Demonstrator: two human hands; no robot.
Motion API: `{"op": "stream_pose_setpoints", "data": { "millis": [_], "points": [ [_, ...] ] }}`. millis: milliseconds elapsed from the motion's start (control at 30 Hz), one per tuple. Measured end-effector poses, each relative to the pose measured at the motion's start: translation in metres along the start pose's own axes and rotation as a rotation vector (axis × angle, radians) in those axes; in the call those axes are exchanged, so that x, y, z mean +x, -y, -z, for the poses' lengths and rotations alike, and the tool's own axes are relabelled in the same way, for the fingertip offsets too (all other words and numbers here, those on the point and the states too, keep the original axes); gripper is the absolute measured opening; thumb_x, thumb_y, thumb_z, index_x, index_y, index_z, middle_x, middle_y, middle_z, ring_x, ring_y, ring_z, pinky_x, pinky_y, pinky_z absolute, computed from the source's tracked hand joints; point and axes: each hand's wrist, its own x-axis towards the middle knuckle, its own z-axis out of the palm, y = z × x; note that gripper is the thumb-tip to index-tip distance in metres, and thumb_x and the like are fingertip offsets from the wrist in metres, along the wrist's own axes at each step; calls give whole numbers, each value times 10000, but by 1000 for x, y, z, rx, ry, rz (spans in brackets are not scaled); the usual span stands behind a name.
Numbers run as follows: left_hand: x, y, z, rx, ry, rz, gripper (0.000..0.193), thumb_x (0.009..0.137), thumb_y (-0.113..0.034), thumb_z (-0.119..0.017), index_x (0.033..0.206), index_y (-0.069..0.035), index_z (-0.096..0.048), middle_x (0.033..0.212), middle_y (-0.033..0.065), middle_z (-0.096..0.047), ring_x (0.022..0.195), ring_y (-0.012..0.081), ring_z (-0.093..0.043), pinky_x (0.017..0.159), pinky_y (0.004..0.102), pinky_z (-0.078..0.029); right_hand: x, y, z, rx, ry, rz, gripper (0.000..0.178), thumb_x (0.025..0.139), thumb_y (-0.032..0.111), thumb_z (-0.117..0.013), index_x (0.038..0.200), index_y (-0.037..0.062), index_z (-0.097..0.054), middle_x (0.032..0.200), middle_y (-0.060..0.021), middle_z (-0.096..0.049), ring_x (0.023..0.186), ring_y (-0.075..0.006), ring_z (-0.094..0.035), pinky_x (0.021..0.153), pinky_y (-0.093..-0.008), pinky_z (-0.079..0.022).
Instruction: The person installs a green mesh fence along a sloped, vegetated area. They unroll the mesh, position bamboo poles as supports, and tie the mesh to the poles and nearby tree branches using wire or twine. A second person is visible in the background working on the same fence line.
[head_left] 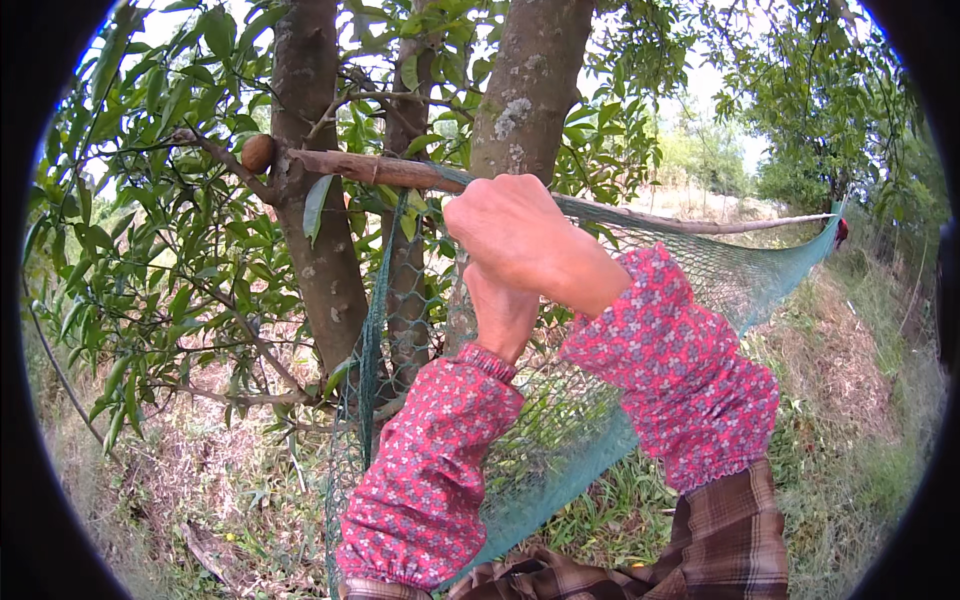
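Observation:
A long wooden pole [375, 169] runs across in front of the trees, its thick barky end at the left. Green netting [560, 420] hangs from it, with a bunched vertical edge at the left. My right hand [535, 240] is closed in a fist over the pole and the net's upper edge. Just below and partly behind it is my left hand [497, 312], close under the pole. The right hand covers the left hand's fingers, so their grip is hidden. Both forearms wear pink flowered sleeve covers [430, 470].
Two tree trunks [310, 230] stand close behind the pole, with leafy branches [150, 220] at the left. A round brown knob [258, 153] sits near the pole's left end. The net's far corner gathers at a dark red thing [841, 234]. Dry grass covers the slope.

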Motion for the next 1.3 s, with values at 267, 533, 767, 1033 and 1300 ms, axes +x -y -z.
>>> {"op": "stream_pose_setpoints", "data": {
  "millis": [267,533,767,1033,1300],
  "points": [
    [55,11,80,21,124,34,226,794,51,-607,1012,0,-631,766,56,-596,650,115,-563,586,246,-469,-46,-57,-10,1005,-69,-557,386,952,265,-481,780,-53,-615,614,-95,-629,443,-103,-576,376,-220,-425],
    [76,2,51,385,171,-346,108,785,-47,-643,892,-44,-640,754,101,-577,642,289,-579,548,350,-453,-44,-36,-52,1446,-115,-460,188,896,115,-555,903,-62,-618,790,-129,-676,555,-133,-630,426,-198,-451],
    [24,-8,29,68,83,-129,38,761,13,-629,767,-7,-598,669,127,-570,571,287,-574,495,346,-434,-20,-42,0,949,-86,-602,161,744,75,-571,673,-56,-633,559,-95,-598,424,-111,-529,408,-259,-433],
    [-4,-2,7,-107,183,-78,163,775,14,-633,929,-36,-652,826,129,-625,685,280,-625,580,347,-480,-18,-47,11,605,-36,-171,233,842,159,-574,759,-47,-644,561,-117,-578,478,-178,-587,473,-296,-469],
    [73,3,53,-41,91,-7,159,838,-51,-610,980,6,-655,789,85,-633,670,128,-599,554,246,-457,-40,-58,-21,1185,-74,-480,315,905,211,-563,819,-86,-625,684,-112,-657,468,-108,-589,417,-234,-428]
  ]
}}
